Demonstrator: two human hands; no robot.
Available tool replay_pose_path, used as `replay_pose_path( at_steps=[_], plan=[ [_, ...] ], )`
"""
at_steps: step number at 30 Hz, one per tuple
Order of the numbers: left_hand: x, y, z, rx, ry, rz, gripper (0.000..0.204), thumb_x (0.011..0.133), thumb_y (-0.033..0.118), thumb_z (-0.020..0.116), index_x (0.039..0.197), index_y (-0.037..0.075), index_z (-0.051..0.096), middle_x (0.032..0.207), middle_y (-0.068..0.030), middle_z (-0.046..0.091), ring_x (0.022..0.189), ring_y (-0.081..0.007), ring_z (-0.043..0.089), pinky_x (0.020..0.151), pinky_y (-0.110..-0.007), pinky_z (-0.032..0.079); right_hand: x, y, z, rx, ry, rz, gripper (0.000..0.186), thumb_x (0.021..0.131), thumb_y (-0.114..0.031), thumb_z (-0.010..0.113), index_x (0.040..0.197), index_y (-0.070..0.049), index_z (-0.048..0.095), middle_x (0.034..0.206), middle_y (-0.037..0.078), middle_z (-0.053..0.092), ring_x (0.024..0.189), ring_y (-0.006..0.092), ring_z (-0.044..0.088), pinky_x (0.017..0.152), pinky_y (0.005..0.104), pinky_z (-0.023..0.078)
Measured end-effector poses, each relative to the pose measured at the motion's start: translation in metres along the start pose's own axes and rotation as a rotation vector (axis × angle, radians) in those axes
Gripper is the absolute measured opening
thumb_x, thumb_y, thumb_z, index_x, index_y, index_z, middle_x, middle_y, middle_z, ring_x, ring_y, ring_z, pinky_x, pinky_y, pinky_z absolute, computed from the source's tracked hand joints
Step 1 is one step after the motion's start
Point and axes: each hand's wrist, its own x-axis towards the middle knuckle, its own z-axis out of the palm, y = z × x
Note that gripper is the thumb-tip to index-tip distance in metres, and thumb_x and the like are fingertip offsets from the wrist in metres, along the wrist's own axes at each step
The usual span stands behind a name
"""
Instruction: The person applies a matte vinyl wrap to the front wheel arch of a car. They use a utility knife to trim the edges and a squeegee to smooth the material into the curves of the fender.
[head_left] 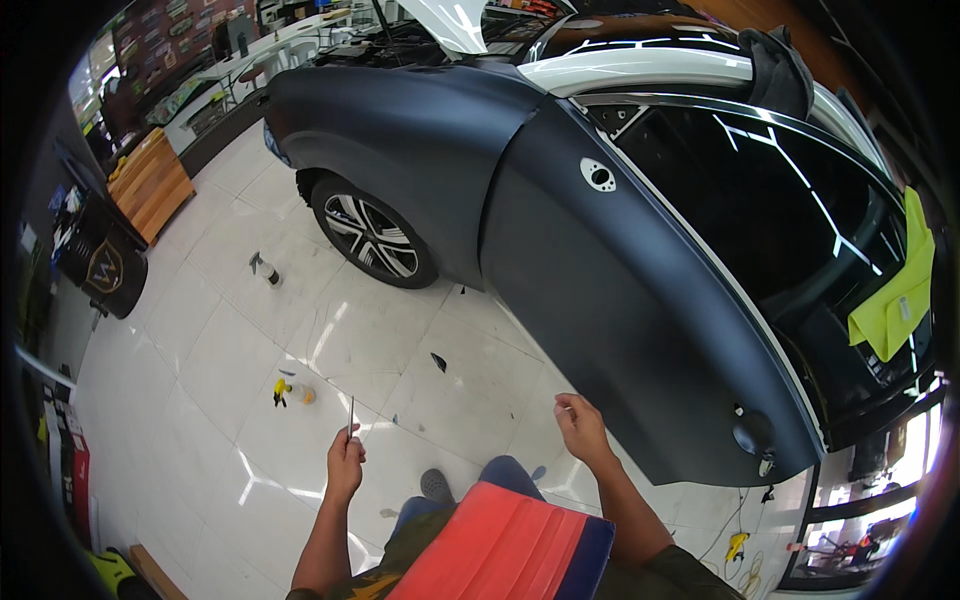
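Fingers of the left hand (345, 464) clamp a slim tool (351, 412), those of the right (582, 430) curl together near the dark car door (610, 290), seemingly between strokes, so approaching it calls for gentle control.

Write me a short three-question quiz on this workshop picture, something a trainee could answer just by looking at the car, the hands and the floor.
1. Which holds the thin tool: the person's left hand or right hand?
2. True or false: the yellow-green cloth lies against the car window.
3. Fill in the blank: the spray bottle nearest the front wheel stands on the ____.

Key:
1. The left hand.
2. True.
3. Floor.
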Motion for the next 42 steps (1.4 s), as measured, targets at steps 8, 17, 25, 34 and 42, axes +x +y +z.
replay_pose_path(
  at_steps=[8,17,25,34,42],
  plan=[
    [0.124,0.07,0.064,0.029,-0.216,0.051,0.025,0.093,0.008,0.043,0.115,0.001,0.051,0.079,-0.0039,0.055,0.073,-0.0111,0.052,0.07,-0.026,0.046,0.107,-0.057,0.026,0.442,0.022,-0.121,0.039,0.089,-0.018,0.064,0.122,0.002,0.055,0.112,0.014,0.061,0.097,0.0251,0.062,0.086,0.0344,0.049],
    [0.277,0.19,0.047,0.306,-0.024,0.122,0.011,0.095,0.011,0.052,0.099,0.003,0.057,0.074,0.0023,0.05,0.067,-0.0064,0.043,0.06,-0.023,0.036,0.243,-0.26,-0.088,0.254,-0.056,-1.375,0.043,0.083,-0.026,0.071,0.12,-0.01,0.057,0.111,0.01,0.066,0.1,0.028,0.064,0.082,0.0412,0.051],
    [0.473,0.27,0.032,0.397,-0.193,0.452,0.026,0.101,0.017,0.045,0.115,-0.001,0.059,0.072,0.0011,0.05,0.067,-0.0076,0.046,0.062,-0.023,0.04,0.379,-0.148,0.055,0.825,0.268,-0.056,0.053,0.082,-0.007,0.062,0.132,-0.002,0.046,0.115,0.01,0.057,0.103,0.0183,0.057,0.091,0.0294,0.044],
    [0.626,0.47,0.156,0.731,-0.439,1.554,0.027,0.093,0.001,0.054,0.119,0.0,0.06,0.096,-0.0145,0.063,0.083,-0.0247,0.061,0.074,-0.031,0.048,0.444,-0.108,0.233,1.132,0.835,0.371,0.052,0.091,-0.011,0.052,0.141,0.0,0.042,0.125,0.011,0.055,0.109,0.0197,0.054,0.097,0.0314,0.042],
    [0.67,0.496,0.215,0.919,-0.385,2.259,0.042,0.083,-0.001,0.063,0.124,0.01,0.063,0.124,-0.0116,0.054,0.115,-0.0312,0.05,0.099,-0.042,0.04,0.564,-0.153,0.277,0.166,1.383,0.273,0.055,0.078,0.004,0.06,0.132,-0.003,0.052,0.123,0.017,0.05,0.107,0.0382,0.05,0.096,0.0435,0.041]
  ],
)
